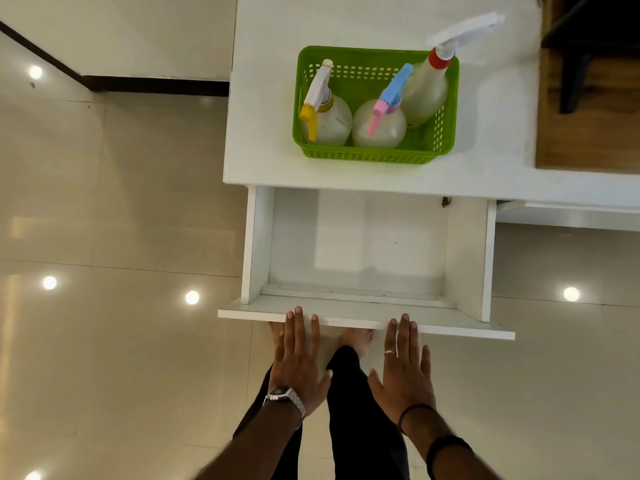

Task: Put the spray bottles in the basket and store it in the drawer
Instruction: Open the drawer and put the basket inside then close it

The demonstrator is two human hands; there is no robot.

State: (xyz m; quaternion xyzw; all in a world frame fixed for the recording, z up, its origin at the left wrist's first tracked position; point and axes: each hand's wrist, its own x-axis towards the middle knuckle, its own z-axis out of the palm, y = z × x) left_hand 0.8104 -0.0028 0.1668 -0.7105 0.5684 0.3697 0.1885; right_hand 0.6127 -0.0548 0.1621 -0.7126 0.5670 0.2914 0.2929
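A white worktop (381,22) stands over a glossy cream tiled floor (121,237) that mirrors round ceiling lights. On the worktop, just behind the open drawer (363,244), sits the green basket (377,155), its long axis running left to right, parallel to the drawer's front. Three spray bottles stand inside it: the yellow-nozzle bottle (325,116) at its left end, nozzle pointing toward the drawer; the pink-and-blue bottle (381,123) in the middle, nozzle likewise; the red-collared bottle (427,91) at its right, leaning away. The left hand (298,362) and right hand (403,372) lie flat and spread, fingertips at the drawer's front edge, grasping nothing.
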